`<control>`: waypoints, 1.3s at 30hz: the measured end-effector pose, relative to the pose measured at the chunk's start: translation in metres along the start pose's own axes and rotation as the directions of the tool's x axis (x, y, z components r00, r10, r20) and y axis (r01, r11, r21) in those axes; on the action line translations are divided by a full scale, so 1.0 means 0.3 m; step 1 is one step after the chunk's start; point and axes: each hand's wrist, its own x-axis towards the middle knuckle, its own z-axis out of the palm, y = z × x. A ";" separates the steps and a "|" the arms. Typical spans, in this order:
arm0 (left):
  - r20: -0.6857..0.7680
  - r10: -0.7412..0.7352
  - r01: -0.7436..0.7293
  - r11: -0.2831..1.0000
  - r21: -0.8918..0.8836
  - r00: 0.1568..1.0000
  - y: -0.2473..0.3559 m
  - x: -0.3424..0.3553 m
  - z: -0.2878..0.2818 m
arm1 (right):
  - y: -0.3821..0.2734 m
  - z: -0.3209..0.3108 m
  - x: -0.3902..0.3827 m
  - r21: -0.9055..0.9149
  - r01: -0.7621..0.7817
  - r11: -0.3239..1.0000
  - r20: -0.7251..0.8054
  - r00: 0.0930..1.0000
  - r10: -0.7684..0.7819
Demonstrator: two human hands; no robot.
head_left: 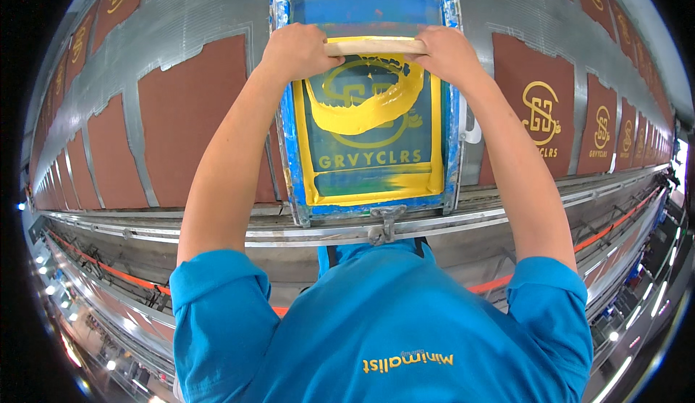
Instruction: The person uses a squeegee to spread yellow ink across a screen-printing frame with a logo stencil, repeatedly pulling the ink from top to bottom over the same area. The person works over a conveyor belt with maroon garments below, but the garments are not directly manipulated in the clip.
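Observation:
A wooden-handled squeegee (pixel 375 47) lies crosswise near the far part of a screen-printing frame (pixel 455 149). My left hand (pixel 298 49) is closed round its left end and my right hand (pixel 450 54) round its right end. Thick yellow ink (pixel 365 117) curves in a band across the mesh on my side of the squeegee, with more smeared along the inner edges. A stencil of a looped emblem with lettering (pixel 369 158) shows through the mesh. The frame's borders are blue and splashed with paint. The squeegee's blade is mostly hidden by the handle and ink.
Brown fabric panels lie in rows on the long grey table (pixel 246 19). The near panel to the left (pixel 192 120) is plain; the one to the right (pixel 532 113) bears a yellow print. A metal rail (pixel 499 220) runs along the near edge, with a clamp (pixel 384 223) at the frame.

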 end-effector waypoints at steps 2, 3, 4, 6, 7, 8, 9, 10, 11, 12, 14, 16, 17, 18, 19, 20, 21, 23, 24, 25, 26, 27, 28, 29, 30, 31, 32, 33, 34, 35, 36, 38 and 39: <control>-0.023 0.013 -0.012 0.999 0.044 1.000 0.006 0.002 0.003 | -0.026 0.000 0.024 -0.060 -0.078 0.995 0.135 0.987 0.085; -0.035 0.021 -0.018 0.997 0.069 0.999 0.009 0.000 0.003 | -0.019 0.004 0.023 -0.064 -0.061 0.996 0.115 0.991 0.069; -0.041 0.009 -0.007 0.998 0.064 0.999 0.013 -0.009 0.012 | -0.015 0.016 0.013 -0.068 -0.046 0.997 0.095 0.994 0.053; -0.055 -0.014 0.016 0.998 0.055 0.998 0.028 -0.042 0.035 | -0.020 0.046 -0.026 -0.065 -0.030 0.997 0.010 0.999 0.031; -0.087 -0.022 0.025 0.999 0.031 0.996 0.037 -0.068 0.057 | -0.026 0.061 -0.055 -0.064 -0.022 0.998 -0.033 0.999 0.020; -0.119 -0.031 0.032 0.999 0.007 0.992 0.050 -0.097 0.082 | -0.034 0.081 -0.090 -0.096 -0.016 0.995 -0.036 0.999 0.013; -0.159 -0.039 0.038 0.999 -0.013 0.986 0.061 -0.117 0.095 | -0.041 0.102 -0.116 -0.131 -0.010 0.991 -0.047 0.999 0.004; -0.140 -0.046 0.044 0.999 -0.020 0.989 0.079 -0.153 0.116 | -0.048 0.123 -0.146 -0.167 -0.005 0.986 -0.059 0.998 -0.005; -0.121 -0.052 0.049 0.998 -0.026 0.991 0.103 -0.208 0.145 | -0.057 0.143 -0.197 -0.137 0.007 0.991 -0.083 0.996 -0.018; -0.090 -0.064 0.061 0.997 -0.039 0.994 0.137 -0.284 0.176 | -0.081 0.160 -0.284 -0.103 0.023 0.994 -0.093 0.995 -0.033; -0.055 -0.082 0.076 0.992 -0.100 0.995 0.191 -0.418 0.231 | -0.131 0.187 -0.438 -0.042 0.060 0.997 -0.130 0.989 -0.065; -0.108 -0.047 0.033 0.992 -0.122 0.993 0.238 -0.583 0.330 | -0.189 0.223 -0.614 -0.007 0.088 0.996 -0.170 0.982 -0.088; -0.177 -0.023 0.000 0.991 -0.133 0.984 0.260 -0.666 0.386 | -0.218 0.245 -0.702 -0.010 0.099 0.995 -0.199 0.975 -0.099; -0.133 -0.033 0.014 0.990 -0.142 0.991 0.286 -0.734 0.407 | -0.248 0.248 -0.773 0.030 0.111 0.993 -0.213 0.972 -0.102; -0.134 -0.036 0.013 0.986 -0.167 0.990 0.314 -0.785 0.404 | -0.267 0.243 -0.826 0.062 0.116 0.991 -0.237 0.966 -0.099; -0.100 -0.037 0.019 0.983 -0.182 0.994 0.330 -0.812 0.403 | -0.282 0.249 -0.866 0.063 0.105 0.993 -0.212 0.973 -0.089; -0.134 -0.022 -0.002 0.985 -0.175 0.991 0.335 -0.830 0.406 | -0.286 0.240 -0.879 0.056 0.098 0.994 -0.201 0.976 -0.085; -0.062 -0.005 -0.005 0.988 -0.151 0.998 0.319 -0.812 0.363 | -0.270 0.189 -0.842 0.114 0.135 0.984 -0.119 0.985 -0.122; -0.014 0.006 -0.008 0.989 -0.150 1.000 0.317 -0.792 0.330 | -0.256 0.172 -0.825 0.144 0.145 0.979 -0.063 0.989 -0.137; 0.148 -0.004 0.028 0.987 -0.159 0.989 0.301 -0.751 0.283 | -0.228 0.153 -0.775 0.167 0.144 0.975 0.011 0.989 -0.148; 0.180 -0.017 0.039 0.992 -0.116 0.983 0.282 -0.693 0.231 | -0.203 0.128 -0.715 0.158 0.145 0.977 -0.016 0.989 -0.144; 0.219 -0.038 0.057 0.995 -0.080 0.975 0.262 -0.636 0.195 | -0.184 0.104 -0.658 0.151 0.150 0.977 -0.031 0.989 -0.147; 0.265 -0.053 0.069 0.996 -0.050 0.963 0.248 -0.575 0.159 | -0.162 0.087 -0.607 0.146 0.148 0.978 -0.036 0.989 -0.144; 0.247 -0.048 0.063 0.997 -0.054 0.968 0.230 -0.510 0.105 | -0.139 0.068 -0.542 0.150 0.125 0.981 -0.065 0.991 -0.116; 0.240 -0.045 0.055 0.998 -0.037 0.970 0.200 -0.429 0.088 | -0.120 0.049 -0.469 0.131 0.100 0.986 -0.063 0.994 -0.093; 0.236 -0.045 0.051 0.998 -0.020 0.971 0.168 -0.356 0.070 | -0.106 0.026 -0.393 0.115 0.078 0.990 -0.060 0.996 -0.071; 0.226 -0.049 0.053 0.999 -0.008 0.973 0.152 -0.290 0.029 | -0.087 0.006 -0.321 0.096 0.050 0.994 -0.055 0.998 -0.044; 0.214 -0.053 0.053 0.999 0.006 0.975 0.134 -0.228 -0.023 | -0.065 -0.011 -0.248 0.083 0.013 0.996 -0.021 1.000 -0.012; 0.171 -0.049 0.047 0.999 0.017 0.984 0.108 -0.170 -0.048 | -0.044 -0.020 -0.181 0.071 -0.025 0.997 0.013 1.000 0.024; 0.127 -0.045 0.042 0.999 0.029 0.991 0.084 -0.114 -0.069 | -0.023 -0.031 -0.117 0.059 -0.062 0.996 0.047 0.997 0.059; 0.091 -0.044 0.041 0.998 0.040 0.995 0.061 -0.070 -0.077 | -0.008 -0.035 -0.057 0.039 -0.056 0.998 0.030 0.998 0.055; 0.135 -0.070 0.069 0.998 0.014 0.988 0.024 0.003 -0.102 | 0.004 -0.036 0.025 0.008 -0.051 0.999 0.001 0.999 0.051; 0.162 -0.077 0.077 0.997 0.006 0.984 0.013 0.035 -0.105 | 0.002 -0.018 0.039 0.007 -0.080 0.997 -0.014 0.997 0.080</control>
